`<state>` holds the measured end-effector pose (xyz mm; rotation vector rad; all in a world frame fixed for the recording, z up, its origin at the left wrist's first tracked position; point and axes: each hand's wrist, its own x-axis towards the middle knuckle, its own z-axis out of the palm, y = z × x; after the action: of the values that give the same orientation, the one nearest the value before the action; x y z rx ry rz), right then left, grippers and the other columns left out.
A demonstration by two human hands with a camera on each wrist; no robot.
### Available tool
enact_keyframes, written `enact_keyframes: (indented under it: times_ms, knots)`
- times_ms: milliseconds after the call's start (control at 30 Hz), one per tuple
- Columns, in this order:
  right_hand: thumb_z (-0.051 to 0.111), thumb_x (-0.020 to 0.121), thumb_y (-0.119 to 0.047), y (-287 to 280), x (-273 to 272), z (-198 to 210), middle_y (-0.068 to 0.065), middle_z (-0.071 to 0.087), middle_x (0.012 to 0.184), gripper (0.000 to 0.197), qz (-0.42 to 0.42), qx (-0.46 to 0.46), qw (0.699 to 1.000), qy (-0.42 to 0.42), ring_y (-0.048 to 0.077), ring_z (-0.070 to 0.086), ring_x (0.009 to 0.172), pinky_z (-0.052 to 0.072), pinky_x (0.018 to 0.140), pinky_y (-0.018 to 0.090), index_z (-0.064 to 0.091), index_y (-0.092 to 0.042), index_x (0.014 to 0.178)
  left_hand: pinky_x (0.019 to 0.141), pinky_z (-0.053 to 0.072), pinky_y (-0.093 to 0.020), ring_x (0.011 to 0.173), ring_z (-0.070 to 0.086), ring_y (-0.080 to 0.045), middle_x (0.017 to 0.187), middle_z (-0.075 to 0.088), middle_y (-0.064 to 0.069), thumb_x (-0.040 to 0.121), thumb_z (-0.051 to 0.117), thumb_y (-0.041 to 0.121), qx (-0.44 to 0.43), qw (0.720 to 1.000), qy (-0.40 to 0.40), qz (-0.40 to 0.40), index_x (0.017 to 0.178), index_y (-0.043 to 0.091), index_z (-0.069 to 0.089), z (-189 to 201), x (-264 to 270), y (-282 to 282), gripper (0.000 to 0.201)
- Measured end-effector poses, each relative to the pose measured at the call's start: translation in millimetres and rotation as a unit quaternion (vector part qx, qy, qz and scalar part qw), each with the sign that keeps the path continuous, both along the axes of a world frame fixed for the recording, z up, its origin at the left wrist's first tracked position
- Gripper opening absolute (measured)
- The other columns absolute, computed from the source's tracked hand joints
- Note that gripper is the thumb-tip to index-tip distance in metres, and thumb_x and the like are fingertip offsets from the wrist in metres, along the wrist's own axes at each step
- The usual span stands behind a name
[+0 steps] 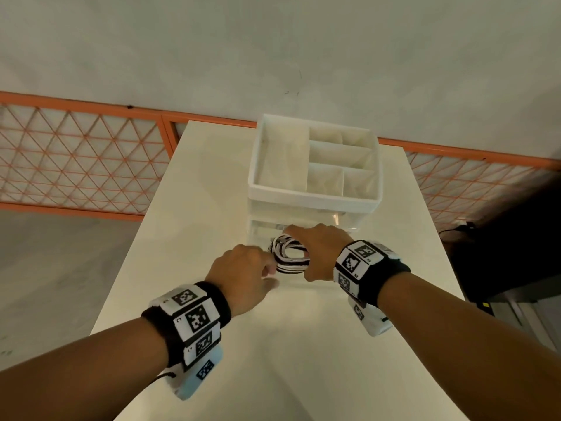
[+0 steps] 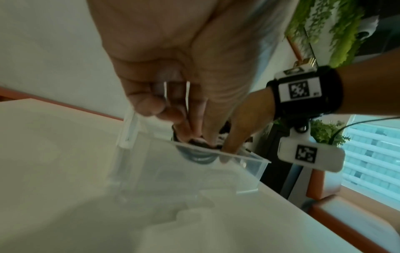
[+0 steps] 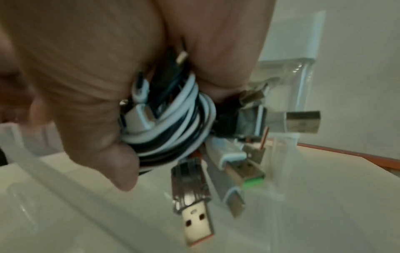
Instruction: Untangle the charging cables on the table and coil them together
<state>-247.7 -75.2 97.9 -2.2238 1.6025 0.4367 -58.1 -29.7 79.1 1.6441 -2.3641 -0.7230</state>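
Observation:
A coil of black and white charging cables point(image 1: 288, 259) hangs over the open clear drawer point(image 1: 306, 285) of a white organizer. My right hand point(image 1: 317, 253) grips the coil's right side, with fingers over the top and thumb underneath. My left hand point(image 1: 267, 268) pinches the coil's left edge with curled fingers. In the right wrist view the coil point(image 3: 181, 119) sits in my right hand point(image 3: 97, 106), and several USB plugs point(image 3: 194, 217) dangle from it into the drawer. In the left wrist view my left hand point(image 2: 190, 131) touches the coil point(image 2: 201, 143) above the drawer rim point(image 2: 242, 156).
The white organizer point(image 1: 312, 202) with open top compartments stands at the back of the white table point(image 1: 273, 360). An orange lattice railing point(image 1: 76, 159) runs behind the table. Dark equipment point(image 1: 516, 238) sits off the table's right edge.

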Motion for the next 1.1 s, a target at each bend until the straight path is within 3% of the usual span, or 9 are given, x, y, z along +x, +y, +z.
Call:
enact_keyframes:
  times_ms: [100, 200, 300, 400, 533, 667, 733, 867, 1100]
  knots:
    - [0.077, 0.074, -0.022, -6, 9, -11, 0.001, 0.060, 0.098, 0.076, 0.022, 0.036, 0.999, 0.014, 0.026, 0.060, 0.088, 0.045, 0.071, 0.031, 0.040, -0.029, 0.141, 0.080, 0.046, -0.029, 0.095, 0.054, -0.019, 0.103, 0.064, 0.003, 0.083, 0.073, 0.018, -0.110, 0.988, 0.107, -0.015, 0.105, 0.019, 0.070, -2, -5, -8, 0.022]
    - [0.077, 0.073, -0.020, -9, 14, -23, -0.006, 0.055, 0.080, 0.067, 0.002, 0.052, 0.999, -0.011, 0.022, 0.057, 0.079, 0.049, 0.068, 0.031, 0.046, -0.024, 0.132, 0.093, 0.038, -0.022, 0.114, 0.052, -0.017, 0.126, 0.062, 0.005, 0.089, 0.068, 0.017, -0.065, 0.991, 0.106, -0.051, 0.117, 0.021, 0.072, -14, -12, -17, 0.028]
    - [0.081, 0.071, -0.024, -6, 5, -38, 0.000, 0.067, 0.107, 0.080, -0.054, 0.061, 0.992, -0.099, 0.025, 0.066, 0.096, 0.058, 0.083, 0.038, 0.042, -0.028, 0.141, 0.105, 0.035, -0.024, 0.128, 0.049, -0.016, 0.140, 0.055, 0.005, 0.093, 0.064, 0.023, -0.022, 0.996, 0.085, -0.037, 0.114, 0.020, 0.075, -28, -16, -21, 0.024]
    - [0.080, 0.070, -0.043, 1, -8, -48, -0.004, 0.064, 0.127, 0.080, -0.074, 0.037, 0.983, -0.161, 0.020, 0.061, 0.115, 0.052, 0.099, 0.042, 0.044, -0.034, 0.141, 0.099, 0.041, -0.027, 0.124, 0.054, -0.019, 0.141, 0.055, 0.005, 0.095, 0.060, 0.028, -0.020, 0.997, 0.068, -0.030, 0.109, 0.023, 0.077, -36, -20, -22, 0.022]
    - [0.069, 0.084, -0.052, 23, -21, -34, -0.005, 0.061, 0.123, 0.051, -0.057, -0.079, 0.980, -0.172, 0.016, 0.055, 0.116, 0.046, 0.102, 0.037, 0.059, -0.034, 0.131, 0.093, 0.042, -0.029, 0.129, 0.049, -0.018, 0.146, 0.050, 0.010, 0.098, 0.051, 0.035, -0.013, 0.999, -0.015, -0.039, 0.112, 0.029, 0.073, -36, -28, -27, 0.027]
    - [0.078, 0.075, -0.049, 70, -21, -42, 0.000, 0.064, 0.129, 0.050, 0.028, -0.220, 0.968, -0.115, 0.023, 0.059, 0.119, 0.051, 0.098, 0.041, 0.070, -0.024, 0.118, 0.094, 0.048, -0.037, 0.131, 0.049, -0.021, 0.144, 0.052, 0.008, 0.098, 0.049, 0.039, 0.008, 0.998, -0.049, -0.048, 0.117, 0.030, 0.069, -35, -32, -33, 0.030]
    - [0.082, 0.075, -0.038, 86, -18, -66, 0.006, 0.064, 0.130, 0.044, 0.044, -0.257, 0.963, -0.064, 0.029, 0.058, 0.124, 0.053, 0.098, 0.046, 0.072, -0.018, 0.113, 0.092, 0.049, -0.038, 0.126, 0.053, -0.022, 0.142, 0.053, 0.008, 0.097, 0.051, 0.043, 0.016, 0.998, -0.043, -0.042, 0.112, 0.031, 0.071, -34, -30, -34, 0.028]
    - [0.076, 0.083, -0.013, 90, -18, -92, 0.007, 0.067, 0.128, 0.035, 0.009, -0.335, 0.934, -0.125, 0.028, 0.057, 0.129, 0.051, 0.101, 0.039, 0.069, -0.012, 0.117, 0.098, 0.047, -0.038, 0.129, 0.052, -0.021, 0.145, 0.052, 0.009, 0.096, 0.053, 0.043, 0.015, 0.998, -0.034, -0.048, 0.116, 0.031, 0.070, -33, -28, -34, 0.029]
    - [0.062, 0.091, -0.020, 65, -25, -86, 0.006, 0.074, 0.113, 0.022, 0.028, -0.385, 0.913, -0.130, 0.027, 0.065, 0.113, 0.050, 0.097, 0.040, 0.073, -0.009, 0.107, 0.112, 0.032, -0.035, 0.150, 0.022, -0.015, 0.158, 0.036, 0.006, 0.103, 0.042, 0.024, -0.017, 0.996, -0.002, -0.084, 0.140, 0.020, 0.054, -35, -22, -33, 0.039]
